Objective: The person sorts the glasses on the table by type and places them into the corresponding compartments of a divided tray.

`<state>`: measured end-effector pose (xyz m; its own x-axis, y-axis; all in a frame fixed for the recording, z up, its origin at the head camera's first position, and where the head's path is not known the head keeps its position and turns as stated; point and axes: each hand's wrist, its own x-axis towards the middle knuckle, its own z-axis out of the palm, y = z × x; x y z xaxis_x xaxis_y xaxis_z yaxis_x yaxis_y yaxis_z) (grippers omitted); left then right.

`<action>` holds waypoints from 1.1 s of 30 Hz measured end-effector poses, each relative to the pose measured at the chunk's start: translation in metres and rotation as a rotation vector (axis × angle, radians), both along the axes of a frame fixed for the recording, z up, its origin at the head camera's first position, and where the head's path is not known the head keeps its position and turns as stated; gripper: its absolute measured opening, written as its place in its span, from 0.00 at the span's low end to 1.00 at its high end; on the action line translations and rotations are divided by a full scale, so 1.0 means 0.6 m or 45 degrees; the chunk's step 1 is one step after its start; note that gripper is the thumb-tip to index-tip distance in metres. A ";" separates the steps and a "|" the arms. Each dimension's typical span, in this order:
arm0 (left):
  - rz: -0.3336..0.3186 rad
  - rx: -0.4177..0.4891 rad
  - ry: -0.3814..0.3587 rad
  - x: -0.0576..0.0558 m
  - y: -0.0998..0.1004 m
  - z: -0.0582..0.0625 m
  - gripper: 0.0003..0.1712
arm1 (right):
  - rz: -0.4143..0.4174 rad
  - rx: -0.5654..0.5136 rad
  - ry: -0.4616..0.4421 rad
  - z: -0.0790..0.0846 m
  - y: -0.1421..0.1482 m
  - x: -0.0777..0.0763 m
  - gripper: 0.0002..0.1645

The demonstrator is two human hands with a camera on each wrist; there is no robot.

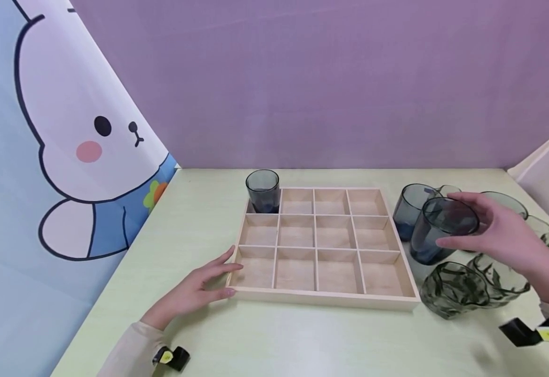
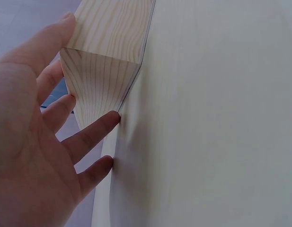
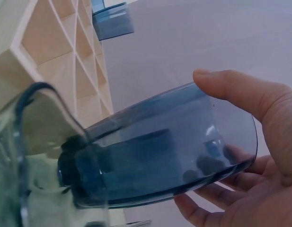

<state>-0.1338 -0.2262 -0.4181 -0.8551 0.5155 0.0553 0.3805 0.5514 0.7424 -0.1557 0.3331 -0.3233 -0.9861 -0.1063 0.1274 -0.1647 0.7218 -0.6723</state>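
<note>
My right hand (image 1: 510, 235) grips a smoky blue drinking glass (image 1: 427, 235) near its rim, thumb on one side and fingers round the other. In the right wrist view this glass (image 3: 150, 156) lies across the middle, behind a blurred clear glass (image 3: 27, 142). My left hand (image 1: 196, 288), fingers spread, touches the front left corner of a pale wooden compartment box (image 1: 323, 298). The left wrist view shows its fingertips along the wooden corner (image 2: 101, 80). A similar blue glass (image 1: 263, 193) stands upright in the box's back left compartment.
Right of the box stand another blue glass (image 1: 408, 214), a wavy green-grey glass (image 1: 450, 293) and several more glasses, some partly behind my right hand. A purple cloth wall (image 1: 326, 89) rises behind the table (image 1: 302, 340); a rabbit-print cloth (image 1: 67, 157) hangs at left.
</note>
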 end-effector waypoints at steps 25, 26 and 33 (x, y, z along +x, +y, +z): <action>0.018 0.011 -0.034 0.001 -0.001 -0.001 0.30 | 0.152 -0.110 0.017 0.063 -0.091 -0.033 0.52; 0.018 0.012 -0.034 0.001 -0.001 -0.001 0.30 | 0.172 -0.125 0.017 0.063 -0.097 -0.036 0.52; 0.012 0.011 -0.022 0.000 -0.001 -0.001 0.30 | 0.250 -0.135 -0.003 0.068 -0.130 -0.058 0.53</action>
<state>-0.1339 -0.2271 -0.4190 -0.8607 0.5072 0.0449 0.3625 0.5483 0.7536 -0.1903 0.2553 -0.2828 -0.9482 -0.2822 0.1460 -0.2934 0.6012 -0.7433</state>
